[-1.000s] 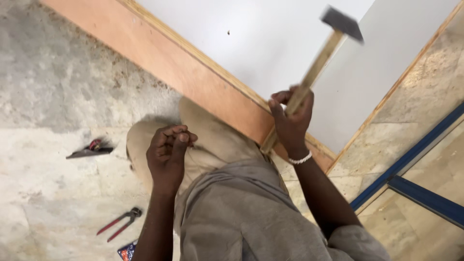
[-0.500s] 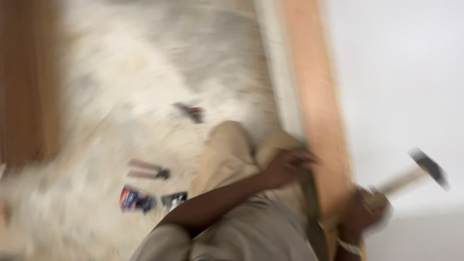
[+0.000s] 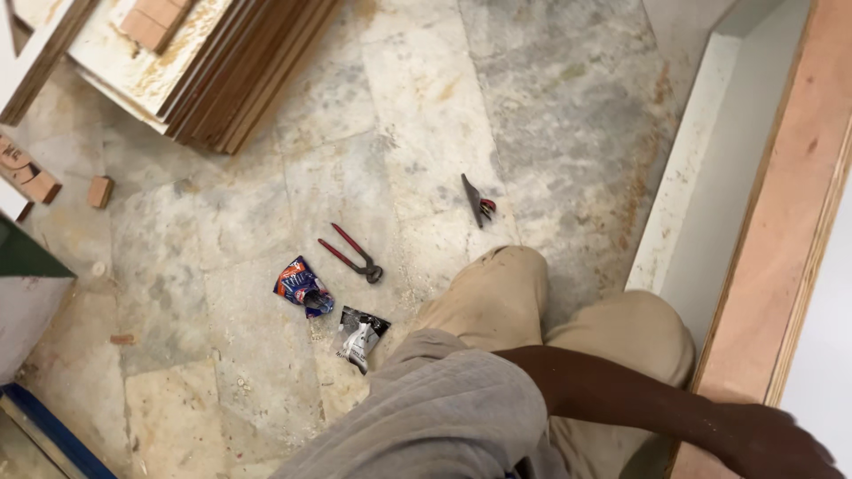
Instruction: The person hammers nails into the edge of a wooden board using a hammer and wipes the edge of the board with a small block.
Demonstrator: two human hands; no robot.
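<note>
The person is kneeling on a mottled stone floor (image 3: 222, 372), hard against a long reddish wooden board (image 3: 781, 231) running down the right edge of the view. This board appears to be the piece being worked. The left hand (image 3: 781, 443) is lying on the board's near end. It is seen from the back and cut off by the frame, so I cannot tell whether its fingers are curling over the edge or lying flat. The right hand is staying out of sight.

A white panel (image 3: 701, 177) is standing just left of the board, and the bent knees (image 3: 506, 293) are pressing close to it. Well left of the board, a stack of plywood sheets (image 3: 240, 62) is leaning at the top.

Loose things are lying on the floor to the left of the board:
- a small red-handled tool (image 3: 477, 202), nearest the board;
- red-handled pincers (image 3: 351, 253);
- a blue wrapper (image 3: 303, 288);
- a black-and-silver wrapper (image 3: 359, 335).

Nothing is lying between hand and board.
</note>
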